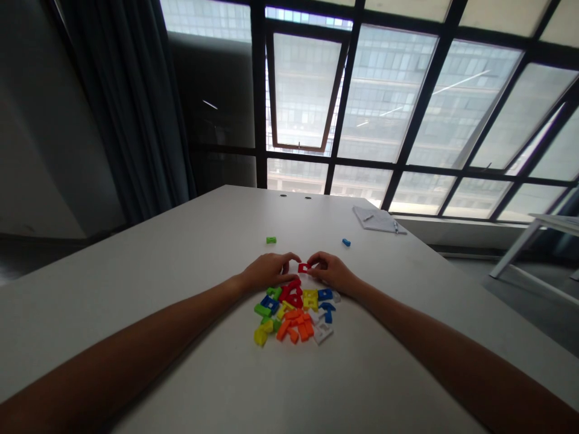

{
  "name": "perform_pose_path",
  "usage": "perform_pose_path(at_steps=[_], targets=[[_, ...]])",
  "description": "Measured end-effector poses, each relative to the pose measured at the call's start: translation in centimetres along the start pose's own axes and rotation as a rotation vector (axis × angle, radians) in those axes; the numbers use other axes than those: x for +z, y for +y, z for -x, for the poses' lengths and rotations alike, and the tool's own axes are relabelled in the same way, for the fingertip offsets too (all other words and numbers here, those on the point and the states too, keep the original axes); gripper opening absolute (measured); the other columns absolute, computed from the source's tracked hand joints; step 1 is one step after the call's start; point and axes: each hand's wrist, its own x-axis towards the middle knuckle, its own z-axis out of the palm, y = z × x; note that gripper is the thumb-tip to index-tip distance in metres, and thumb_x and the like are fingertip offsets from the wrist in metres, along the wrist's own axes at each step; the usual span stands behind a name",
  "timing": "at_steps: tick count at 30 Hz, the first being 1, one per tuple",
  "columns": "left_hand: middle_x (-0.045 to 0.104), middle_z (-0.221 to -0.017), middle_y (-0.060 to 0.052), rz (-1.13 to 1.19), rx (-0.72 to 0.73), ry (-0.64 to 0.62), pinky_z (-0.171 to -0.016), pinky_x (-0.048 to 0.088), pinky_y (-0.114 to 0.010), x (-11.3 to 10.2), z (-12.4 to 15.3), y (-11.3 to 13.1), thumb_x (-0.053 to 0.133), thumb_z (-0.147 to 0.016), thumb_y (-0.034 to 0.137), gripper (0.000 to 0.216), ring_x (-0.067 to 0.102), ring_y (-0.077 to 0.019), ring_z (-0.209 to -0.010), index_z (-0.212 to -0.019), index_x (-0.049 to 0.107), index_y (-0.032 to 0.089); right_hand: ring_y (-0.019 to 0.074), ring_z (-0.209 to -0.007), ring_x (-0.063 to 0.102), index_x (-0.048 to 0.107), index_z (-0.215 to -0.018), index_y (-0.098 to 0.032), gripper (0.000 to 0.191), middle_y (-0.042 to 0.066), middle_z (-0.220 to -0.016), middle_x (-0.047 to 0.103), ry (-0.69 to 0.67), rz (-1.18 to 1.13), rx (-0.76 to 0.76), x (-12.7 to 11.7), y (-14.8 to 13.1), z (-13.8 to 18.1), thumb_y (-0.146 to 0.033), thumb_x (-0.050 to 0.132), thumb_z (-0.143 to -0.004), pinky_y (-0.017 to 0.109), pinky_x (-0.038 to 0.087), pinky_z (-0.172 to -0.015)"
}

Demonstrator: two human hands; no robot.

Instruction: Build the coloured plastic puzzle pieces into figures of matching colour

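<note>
Block (300,269), red and holed, is pinched at its right edge by the right hand (333,271), mid-frame, seemingly so its face is left uncovered; beside it the left hand (268,270) is curved open, nothing visibly gripped; below, loose pieces (293,314) are heaped within easy reach; farther up, a green block (271,240) and a blue block (346,242) are set apart.

no legible text, labels, brands or numbers

Bare left forearm (167,337) and right forearm (420,334) reach forward, angling inward. The left hand (270,269) curves, thumb and forefinger parted, opposite the right hand (333,270), its digits bent into a pinch.
</note>
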Motion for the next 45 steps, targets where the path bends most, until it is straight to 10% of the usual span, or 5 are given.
perform_pose_path(at_steps=[45], targets=[[0.071, -0.088, 0.001, -0.017, 0.000, 0.011, -0.062, 0.039, -0.026, 0.46, -0.25, 0.35, 0.051, -0.099, 0.052, 0.035, 0.063, -0.0163, -0.071, -0.123, 0.054, 0.026, 0.0130, -0.066, 0.061, 0.068, -0.106, -0.018, 0.027, 0.001, -0.085, 0.070, -0.016, 0.096, -0.018, -0.04, -0.40, 0.22, -0.023, 0.070, -0.079, 0.024, 0.049, -0.060]])
